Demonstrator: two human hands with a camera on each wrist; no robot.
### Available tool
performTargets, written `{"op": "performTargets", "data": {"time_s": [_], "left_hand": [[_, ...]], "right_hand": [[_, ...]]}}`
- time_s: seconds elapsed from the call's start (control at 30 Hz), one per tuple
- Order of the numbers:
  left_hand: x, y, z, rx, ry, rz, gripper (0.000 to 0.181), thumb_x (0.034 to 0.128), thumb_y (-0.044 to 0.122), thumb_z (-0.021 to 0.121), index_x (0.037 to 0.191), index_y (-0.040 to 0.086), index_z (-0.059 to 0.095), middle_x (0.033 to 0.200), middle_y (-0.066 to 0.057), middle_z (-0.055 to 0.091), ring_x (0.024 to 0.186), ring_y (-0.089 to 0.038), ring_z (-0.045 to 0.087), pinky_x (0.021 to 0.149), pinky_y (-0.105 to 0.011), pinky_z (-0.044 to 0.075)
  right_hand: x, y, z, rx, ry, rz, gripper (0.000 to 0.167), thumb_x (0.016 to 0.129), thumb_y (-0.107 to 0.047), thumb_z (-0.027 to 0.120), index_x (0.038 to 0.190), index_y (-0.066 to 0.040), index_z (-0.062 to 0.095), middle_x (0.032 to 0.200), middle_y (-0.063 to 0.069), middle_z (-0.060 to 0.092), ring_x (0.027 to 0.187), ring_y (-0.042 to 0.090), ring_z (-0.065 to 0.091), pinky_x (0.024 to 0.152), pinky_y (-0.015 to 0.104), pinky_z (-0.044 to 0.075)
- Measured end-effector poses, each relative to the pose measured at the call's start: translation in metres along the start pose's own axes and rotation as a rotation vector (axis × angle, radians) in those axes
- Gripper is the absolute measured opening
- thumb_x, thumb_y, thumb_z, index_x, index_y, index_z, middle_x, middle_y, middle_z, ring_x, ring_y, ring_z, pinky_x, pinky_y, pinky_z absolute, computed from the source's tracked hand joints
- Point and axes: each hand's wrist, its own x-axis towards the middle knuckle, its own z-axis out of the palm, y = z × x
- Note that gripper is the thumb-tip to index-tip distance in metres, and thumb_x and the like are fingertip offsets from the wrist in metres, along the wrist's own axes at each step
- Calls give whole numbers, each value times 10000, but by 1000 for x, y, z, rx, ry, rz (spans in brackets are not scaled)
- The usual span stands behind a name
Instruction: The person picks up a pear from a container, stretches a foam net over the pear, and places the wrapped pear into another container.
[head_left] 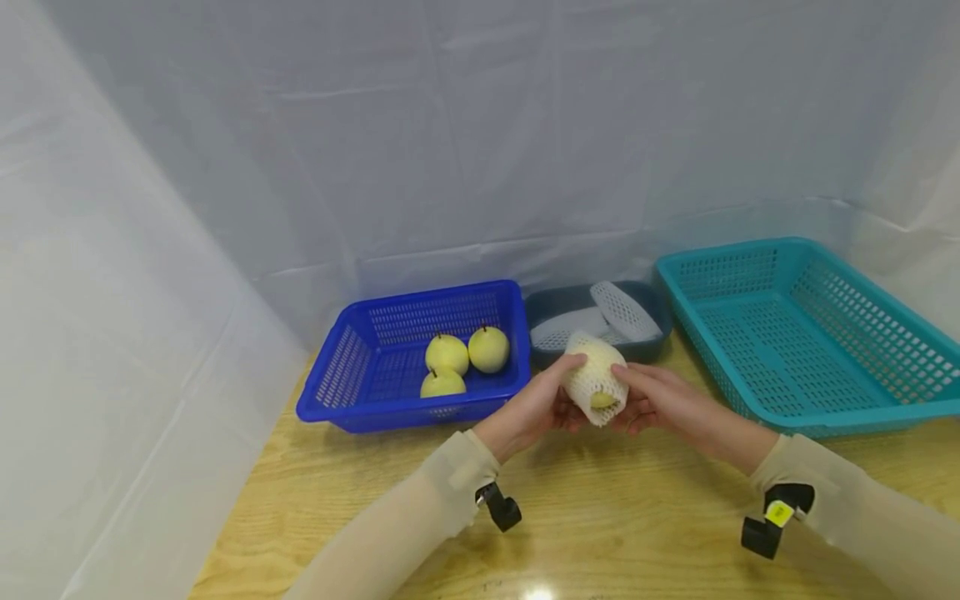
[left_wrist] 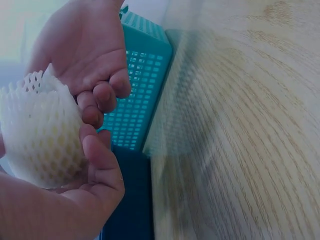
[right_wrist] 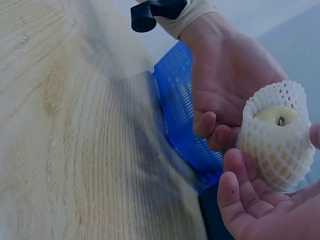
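Between my two hands is a pale yellow pear (head_left: 597, 372) inside a white foam net sleeve (right_wrist: 276, 160). One end of the fruit shows through the net's open end in the right wrist view. My left hand (head_left: 534, 408) grips it from the left, thumb on top and fingers curled beneath. From the right, my right hand (head_left: 667, 402) holds it the same way, its thumb on the net. Fingers of both hands meet under the fruit in the left wrist view. Behind the hands, flat foam nets (head_left: 624, 312) lie in a dark teal tray (head_left: 542, 304).
A blue basket (head_left: 412, 411) at the left holds three bare yellow pears (head_left: 447, 356). On the right stands a larger turquoise basket (head_left: 813, 354) with nothing in it. The wooden table (head_left: 585, 517) runs toward me; white sheeting (head_left: 487, 133) hangs behind and at the sides.
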Motion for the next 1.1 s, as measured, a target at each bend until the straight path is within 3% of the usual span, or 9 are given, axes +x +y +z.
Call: {"op": "performTargets", "data": {"time_s": [0.17,0.47,0.8,1.1], "left_hand": [[-2,1,-1,14,-10,-11,484,950,556,499,910,95,637,652,-23,618,587,-134,545,567,-243,450],[-1,2,-1,-25,-21,30,388,963,477,545,995,96,609,808,-41,589,635,-138,531,595,-232,444],[0,0,-2,-28,-47,62,456,1000,438,505,1067,14,659,708,0,679,595,-111,608,609,-239,510],[0,0,-2,-46,-59,63,473,1009,426,489,1125,-5,644,718,-6,692,594,-112,615,615,-247,532]], "right_hand": [[0,0,1,-9,17,6,579,1060,-488,422,1270,44,508,879,62,695,808,186,662,731,336,562],[0,1,1,-13,39,18,578,1058,-485,429,1264,50,502,856,58,688,778,174,652,717,328,559],[0,2,-1,-25,38,19,584,1056,-497,423,1240,49,519,837,56,687,760,175,642,703,326,554],[1,0,0,-40,50,21,601,1049,-514,431,1250,43,531,851,93,686,739,176,638,699,339,560]]}}
